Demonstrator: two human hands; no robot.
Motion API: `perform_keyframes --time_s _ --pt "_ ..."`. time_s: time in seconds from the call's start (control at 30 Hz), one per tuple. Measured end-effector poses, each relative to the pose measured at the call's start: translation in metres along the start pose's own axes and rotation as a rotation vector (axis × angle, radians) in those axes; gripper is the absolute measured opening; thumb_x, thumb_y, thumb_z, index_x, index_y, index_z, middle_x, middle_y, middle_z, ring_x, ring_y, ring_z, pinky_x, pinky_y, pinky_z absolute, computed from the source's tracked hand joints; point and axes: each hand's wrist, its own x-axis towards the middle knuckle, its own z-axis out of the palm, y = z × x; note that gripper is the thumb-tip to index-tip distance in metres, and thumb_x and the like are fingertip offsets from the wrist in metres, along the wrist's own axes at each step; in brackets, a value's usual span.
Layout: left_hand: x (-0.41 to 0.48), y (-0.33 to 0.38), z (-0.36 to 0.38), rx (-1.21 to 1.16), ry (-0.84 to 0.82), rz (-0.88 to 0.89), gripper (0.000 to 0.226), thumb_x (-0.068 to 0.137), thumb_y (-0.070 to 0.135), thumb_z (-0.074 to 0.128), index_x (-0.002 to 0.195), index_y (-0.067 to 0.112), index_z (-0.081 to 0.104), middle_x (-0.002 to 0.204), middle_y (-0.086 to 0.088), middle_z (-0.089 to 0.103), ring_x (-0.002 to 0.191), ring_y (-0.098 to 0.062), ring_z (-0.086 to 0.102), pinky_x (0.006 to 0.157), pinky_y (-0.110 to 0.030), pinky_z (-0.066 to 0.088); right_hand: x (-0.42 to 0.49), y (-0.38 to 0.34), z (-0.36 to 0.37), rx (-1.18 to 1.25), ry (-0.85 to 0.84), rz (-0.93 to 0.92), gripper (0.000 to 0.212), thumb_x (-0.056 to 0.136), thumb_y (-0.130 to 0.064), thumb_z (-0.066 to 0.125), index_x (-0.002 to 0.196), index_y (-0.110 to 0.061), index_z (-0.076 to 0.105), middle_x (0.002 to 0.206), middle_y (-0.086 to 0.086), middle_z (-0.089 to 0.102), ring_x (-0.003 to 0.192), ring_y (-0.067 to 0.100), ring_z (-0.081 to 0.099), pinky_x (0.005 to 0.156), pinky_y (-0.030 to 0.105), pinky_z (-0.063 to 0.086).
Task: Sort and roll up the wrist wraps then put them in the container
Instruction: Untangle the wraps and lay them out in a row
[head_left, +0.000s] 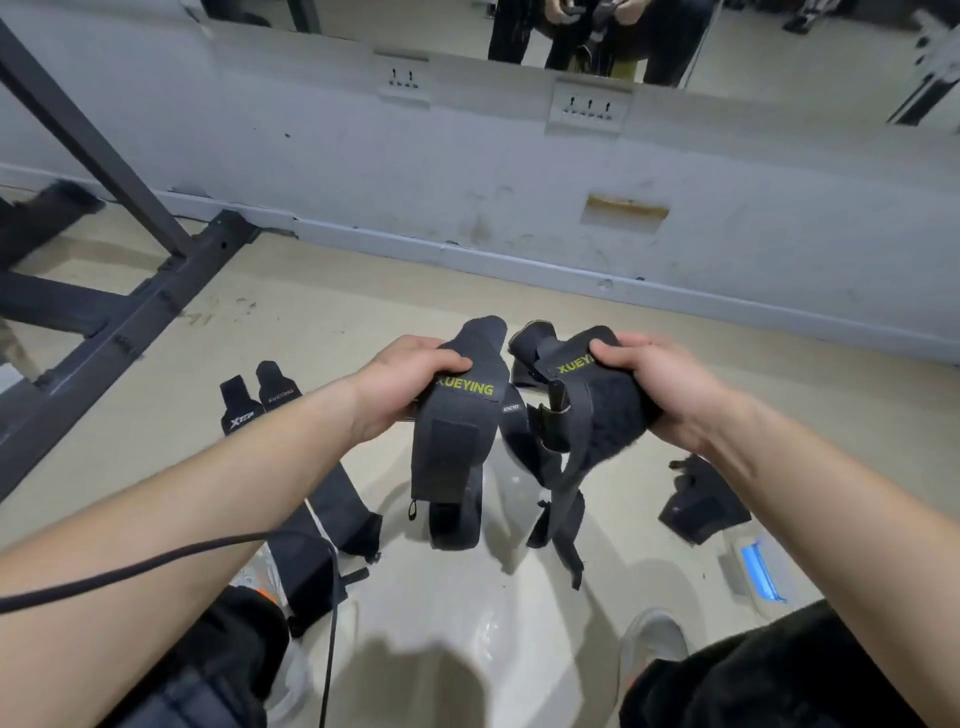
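Note:
My left hand (400, 387) grips a black wrist wrap (457, 431) with yellow XUEYING lettering; its tail hangs down unrolled. My right hand (660, 384) grips a second black XUEYING wrap (597, 410), bunched, with straps dangling below it. Both are held side by side above a white container (498, 597) on the floor between my knees. Two more black wraps (260, 400) lie flat on the floor to the left, one marked XTEP. Another long wrap (322, 540) lies under my left forearm, and a crumpled one (701, 499) lies on the right.
A dark metal rack frame (119, 322) stands at the left. A grey wall (519, 171) with sockets and a mirror above runs across the back. A small white device with a blue light (758, 571) sits on the floor at the right. A black cable (156, 566) crosses my left arm.

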Motion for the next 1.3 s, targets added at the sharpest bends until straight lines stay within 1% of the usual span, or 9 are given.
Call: perform_keyframes --time_s 0.13,0.23,0.37,0.47,0.6,0.77,0.97,1.03,1.3 --pt "0.006 -0.018 0.013 -0.087 -0.022 0.0 0.016 0.101 0.028 0.06 0.105 0.018 0.072 0.092 0.001 0.075 0.088 -0.017 0.068 0.079 -0.032 0.049 0.0 0.005 0.0 0.1 -0.057 -0.009 0.021 0.099 -0.011 0.057 0.082 -0.015 0.07 0.088 0.006 0.074 0.079 0.021 0.071 0.078 0.033 0.055" --pt "0.016 -0.022 0.023 -0.098 -0.015 0.027 0.02 0.102 0.03 0.059 0.115 0.02 0.07 0.101 0.003 0.076 0.093 -0.015 0.069 0.085 -0.035 0.05 0.015 0.009 0.004 0.172 0.002 -0.005 0.01 0.086 -0.014 0.056 0.081 -0.014 0.064 0.089 0.008 0.067 0.084 0.025 0.064 0.081 0.037 0.047" --pt "0.033 -0.029 0.022 -0.05 -0.089 0.096 0.05 0.09 0.042 0.07 0.139 0.037 0.058 0.137 0.011 0.065 0.126 -0.012 0.061 0.111 -0.04 0.043 0.031 0.01 0.005 0.234 -0.006 0.001 0.016 0.085 -0.01 0.044 0.078 -0.008 0.058 0.074 0.005 0.06 0.069 0.022 0.058 0.069 0.035 0.043" --pt "0.04 -0.029 0.023 -0.086 -0.148 0.088 0.027 0.102 0.024 0.06 0.127 0.021 0.067 0.118 0.0 0.074 0.107 -0.015 0.069 0.101 -0.039 0.047 0.038 0.013 0.003 0.251 -0.031 0.002 0.03 0.075 -0.017 0.047 0.099 -0.004 0.06 0.086 0.012 0.059 0.076 0.026 0.058 0.073 0.037 0.043" --pt "0.051 -0.033 0.018 -0.093 -0.067 0.092 0.026 0.103 0.019 0.058 0.118 0.0 0.068 0.113 -0.016 0.075 0.099 -0.025 0.071 0.096 -0.041 0.052 0.048 0.012 0.0 0.347 0.057 0.008 0.038 0.072 -0.019 0.051 0.104 -0.002 0.061 0.099 0.019 0.065 0.086 0.032 0.063 0.082 0.041 0.049" --pt "0.057 -0.049 0.005 -0.037 0.077 -0.017 0.017 0.103 0.018 0.06 0.107 0.007 0.073 0.098 -0.006 0.079 0.094 -0.023 0.072 0.085 -0.033 0.055 0.05 -0.006 -0.021 0.495 0.162 -0.088 0.039 0.09 -0.017 0.035 0.102 0.0 0.068 0.087 0.016 0.07 0.065 0.026 0.065 0.069 0.035 0.054" --pt "0.052 -0.031 0.013 -0.113 0.16 -0.03 0.012 0.1 0.021 0.065 0.103 0.013 0.072 0.088 0.001 0.077 0.072 -0.01 0.072 0.064 -0.026 0.058 0.053 0.0 -0.021 0.285 0.147 -0.054 0.006 0.091 -0.013 0.059 0.086 -0.011 0.057 0.083 0.01 0.06 0.073 0.026 0.06 0.069 0.035 0.043" --pt "0.051 -0.023 0.012 -0.145 0.217 -0.063 0.012 0.099 0.022 0.067 0.102 0.013 0.074 0.09 -0.003 0.079 0.075 -0.014 0.074 0.07 -0.031 0.062 0.053 0.001 -0.019 0.223 0.13 -0.087 0.01 0.092 -0.007 0.058 0.084 -0.011 0.056 0.081 0.01 0.059 0.072 0.024 0.06 0.067 0.034 0.043" --pt "0.043 0.011 0.021 -0.124 -0.09 -0.028 0.02 0.103 0.018 0.059 0.113 0.006 0.071 0.095 -0.005 0.078 0.074 -0.014 0.074 0.061 -0.021 0.057 0.04 -0.003 -0.012 0.243 0.087 -0.097 0.02 0.096 -0.001 0.055 0.104 -0.014 0.068 0.087 0.006 0.074 0.078 0.022 0.07 0.074 0.034 0.056"
